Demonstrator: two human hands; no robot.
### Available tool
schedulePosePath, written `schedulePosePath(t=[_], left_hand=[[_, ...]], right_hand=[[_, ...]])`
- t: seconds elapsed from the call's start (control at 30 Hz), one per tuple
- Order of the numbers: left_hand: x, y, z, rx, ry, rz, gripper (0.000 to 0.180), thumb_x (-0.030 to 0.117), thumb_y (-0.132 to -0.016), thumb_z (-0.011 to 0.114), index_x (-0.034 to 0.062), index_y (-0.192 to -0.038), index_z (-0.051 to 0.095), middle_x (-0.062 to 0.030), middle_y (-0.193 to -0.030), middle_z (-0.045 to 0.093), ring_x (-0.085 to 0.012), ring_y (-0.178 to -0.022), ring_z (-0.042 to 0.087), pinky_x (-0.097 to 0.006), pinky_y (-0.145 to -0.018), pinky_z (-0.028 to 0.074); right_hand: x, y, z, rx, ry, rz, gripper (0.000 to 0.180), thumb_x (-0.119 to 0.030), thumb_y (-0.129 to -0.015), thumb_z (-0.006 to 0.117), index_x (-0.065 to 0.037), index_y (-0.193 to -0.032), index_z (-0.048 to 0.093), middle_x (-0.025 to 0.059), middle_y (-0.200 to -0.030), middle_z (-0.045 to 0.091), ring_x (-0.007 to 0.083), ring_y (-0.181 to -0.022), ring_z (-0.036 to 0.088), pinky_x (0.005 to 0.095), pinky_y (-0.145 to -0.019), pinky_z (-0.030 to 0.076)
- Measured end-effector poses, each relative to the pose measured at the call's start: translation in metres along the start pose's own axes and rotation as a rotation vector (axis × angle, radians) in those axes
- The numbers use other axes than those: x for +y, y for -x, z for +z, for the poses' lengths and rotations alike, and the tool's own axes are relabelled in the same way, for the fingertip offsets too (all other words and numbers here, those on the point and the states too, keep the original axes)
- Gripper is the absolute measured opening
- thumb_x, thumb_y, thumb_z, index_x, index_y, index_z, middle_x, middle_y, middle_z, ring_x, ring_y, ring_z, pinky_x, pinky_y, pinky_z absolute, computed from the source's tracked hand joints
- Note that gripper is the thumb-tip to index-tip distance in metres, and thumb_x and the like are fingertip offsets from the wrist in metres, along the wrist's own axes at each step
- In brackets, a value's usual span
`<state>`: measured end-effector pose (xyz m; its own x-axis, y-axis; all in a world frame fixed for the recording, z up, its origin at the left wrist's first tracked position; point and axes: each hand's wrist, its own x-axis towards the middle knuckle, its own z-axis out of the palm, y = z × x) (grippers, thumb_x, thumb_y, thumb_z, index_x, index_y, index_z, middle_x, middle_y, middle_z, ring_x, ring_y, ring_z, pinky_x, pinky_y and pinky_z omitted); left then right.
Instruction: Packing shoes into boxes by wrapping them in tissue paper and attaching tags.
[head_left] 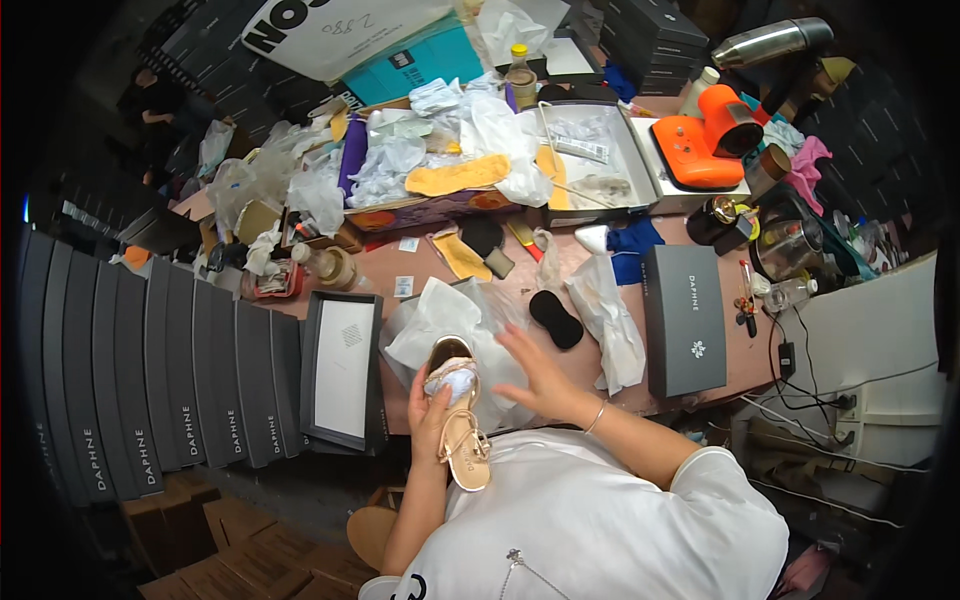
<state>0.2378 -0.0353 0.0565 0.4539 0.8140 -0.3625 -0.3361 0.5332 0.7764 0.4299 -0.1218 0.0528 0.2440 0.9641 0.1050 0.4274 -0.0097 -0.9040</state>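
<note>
In my left hand [428, 420] is a beige strappy sandal [466, 455], its fingers wrapped round the side near the toe. White paper [458, 383] is stuffed under the sandal's front straps, and the heel end points toward my body. My right hand [535, 372] hovers to the right of the sandal, fingers spread, with nothing in it. Below both hands lies a crumpled sheet of white tissue paper [425, 325] on the pink table. A black insole-shaped pad [556, 320] and another strip of white tissue [608, 325] lie just beyond my right hand.
An open grey shoebox [340, 370] stands left of the hands, beside a long row of grey shoeboxes [160, 370]. Its grey lid [686, 320] lies at the right. Farther back are a paper-filled carton [420, 215], an orange device [705, 140] and a glass jar [330, 265].
</note>
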Motion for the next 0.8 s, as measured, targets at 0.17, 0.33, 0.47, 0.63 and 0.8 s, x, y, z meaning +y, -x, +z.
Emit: schedulePosePath(t=[0.17, 0.33, 0.47, 0.63, 0.8], left_hand=[[-0.015, -0.032, -0.005, 0.053, -0.010, 0.057, 0.060, 0.000, -0.086, 0.061, -0.0006, -0.139, 0.033, -0.0162, -0.127, 0.051, -0.0231, -0.112, 0.056, -0.034, -0.094, 0.048], [-0.022, -0.043, 0.006, -0.028, 0.003, 0.084, 0.060, -0.001, -0.084, 0.064, 0.0004, -0.138, 0.037, -0.0132, -0.126, 0.053, -0.0203, -0.112, 0.055, -0.032, -0.096, 0.047], [-0.016, -0.036, 0.012, -0.031, 0.020, 0.073, 0.059, -0.001, -0.084, 0.063, 0.0001, -0.137, 0.037, -0.0130, -0.125, 0.054, -0.0198, -0.111, 0.056, -0.032, -0.094, 0.048], [-0.025, -0.035, 0.004, 0.027, 0.087, 0.032, 0.058, -0.001, -0.086, 0.062, 0.0002, -0.138, 0.035, -0.0136, -0.125, 0.053, -0.0210, -0.110, 0.057, -0.033, -0.092, 0.051], [-0.029, -0.031, 0.003, 0.106, 0.112, -0.016, 0.057, -0.001, -0.087, 0.061, 0.0011, -0.138, 0.036, -0.0141, -0.125, 0.053, -0.0224, -0.109, 0.058, -0.034, -0.091, 0.052]], right_hand=[[0.091, 0.027, -0.080, 0.382, 0.531, 0.297, 0.083, -0.020, -0.078, 0.073, -0.001, -0.144, 0.026, 0.0304, -0.142, 0.032, 0.0434, -0.131, 0.035, 0.0466, -0.107, 0.033], [0.159, 0.069, -0.086, 0.197, 0.373, 0.516, 0.087, -0.023, -0.076, 0.073, 0.000, -0.145, 0.024, 0.0304, -0.138, 0.038, 0.0433, -0.125, 0.042, 0.0428, -0.105, 0.036], [0.173, 0.062, -0.075, 0.208, 0.422, 0.673, 0.085, -0.020, -0.075, 0.072, 0.000, -0.144, 0.026, 0.0287, -0.135, 0.042, 0.0426, -0.123, 0.045, 0.0432, -0.104, 0.037], [0.191, 0.062, -0.080, 0.302, 0.397, 0.567, 0.059, -0.016, -0.072, 0.076, 0.005, -0.120, 0.050, 0.0266, -0.115, 0.057, 0.0423, -0.109, 0.054, 0.0432, -0.095, 0.043], [0.188, 0.061, -0.081, 0.304, 0.394, 0.596, 0.059, -0.013, -0.070, 0.077, 0.004, -0.121, 0.050, 0.0249, -0.115, 0.059, 0.0404, -0.109, 0.057, 0.0418, -0.093, 0.045]])
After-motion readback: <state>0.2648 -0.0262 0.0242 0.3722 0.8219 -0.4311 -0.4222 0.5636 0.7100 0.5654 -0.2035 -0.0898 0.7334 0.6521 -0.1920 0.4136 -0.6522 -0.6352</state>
